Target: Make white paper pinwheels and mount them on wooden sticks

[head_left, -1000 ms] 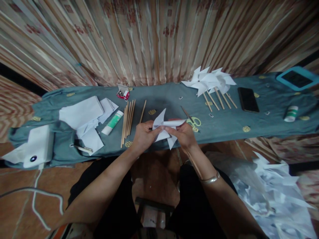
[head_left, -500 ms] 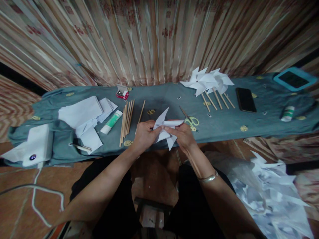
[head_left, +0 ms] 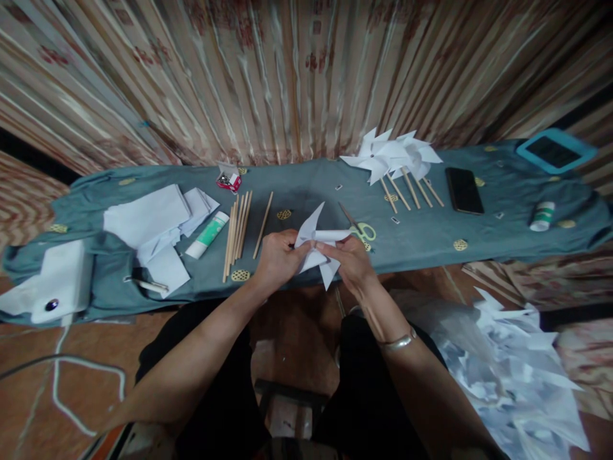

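Both my hands hold a white paper pinwheel (head_left: 316, 246) over the near edge of a low bench covered with grey-blue cloth (head_left: 297, 185). My left hand (head_left: 278, 259) pinches the pinwheel's left side with closed fingers. On the right side, my right hand (head_left: 352, 260) grips the folded flaps near the centre. A thin wooden stick (head_left: 368, 313) runs down along my right wrist, which wears a metal bangle. Green-handled scissors (head_left: 360, 229) lie just beyond my right hand.
Left of my hands lie several wooden sticks (head_left: 235, 233), a green glue stick (head_left: 207, 235), loose white paper (head_left: 153, 220) and a red pin box (head_left: 227, 181). Finished pinwheels (head_left: 390, 156), a black phone (head_left: 463, 190), another glue stick (head_left: 542, 216) and a blue tray (head_left: 555, 150) sit to the right. Paper scraps (head_left: 517, 370) cover the floor.
My hands keep working the pinwheel's folds at the same spot. The view has drifted slightly, so the bench things sit a little further left in the picture.
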Motion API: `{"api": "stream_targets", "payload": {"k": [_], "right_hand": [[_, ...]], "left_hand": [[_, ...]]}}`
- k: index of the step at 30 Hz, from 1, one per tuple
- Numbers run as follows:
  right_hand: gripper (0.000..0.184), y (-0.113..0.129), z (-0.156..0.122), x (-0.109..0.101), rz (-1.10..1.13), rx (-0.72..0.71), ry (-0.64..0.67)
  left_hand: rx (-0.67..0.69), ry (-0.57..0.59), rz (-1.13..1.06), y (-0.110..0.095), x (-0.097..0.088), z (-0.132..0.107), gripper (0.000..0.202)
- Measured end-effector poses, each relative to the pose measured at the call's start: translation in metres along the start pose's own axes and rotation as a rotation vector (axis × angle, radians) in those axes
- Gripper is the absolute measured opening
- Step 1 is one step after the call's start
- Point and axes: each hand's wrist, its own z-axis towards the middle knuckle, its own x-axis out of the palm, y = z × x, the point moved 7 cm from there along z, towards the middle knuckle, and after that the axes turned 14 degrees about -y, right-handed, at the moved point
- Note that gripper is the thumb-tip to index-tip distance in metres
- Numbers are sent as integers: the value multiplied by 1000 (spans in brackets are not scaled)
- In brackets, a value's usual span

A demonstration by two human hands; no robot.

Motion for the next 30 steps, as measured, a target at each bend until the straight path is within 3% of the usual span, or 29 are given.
{"api": "stream_targets", "payload": {"k": [11,21,30], "right_hand": [[38,7,3,-12,-13,-48,-32],[45,33,10,-30,-92,-263,-124],[50,39,8,-43,-158,-320,-145]], "left_hand": [[-3,12,10,-8,11,2,25],[-150,23,-421,-3,34,14,26],[-270,73,-490,6,50,16,35]]}}
